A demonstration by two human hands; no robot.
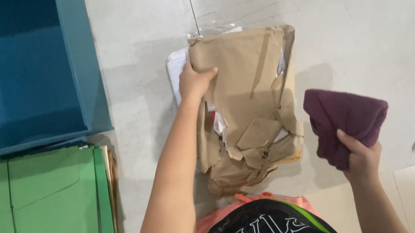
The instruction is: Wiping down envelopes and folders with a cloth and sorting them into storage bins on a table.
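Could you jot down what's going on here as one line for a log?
left hand: gripping torn brown paper bundle on floor | right hand: holding folded purple cloth | nearby: blue bin, green folders

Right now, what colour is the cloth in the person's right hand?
The cloth in the right hand is dark purple, seen best in the head view.

Blue bin [87, 68], green folders [42, 210].

Brown torn paper [248, 94], purple cloth [346, 121], teal box [23, 72] far left, green folders [37, 211] near left, pale grey floor [366, 13].
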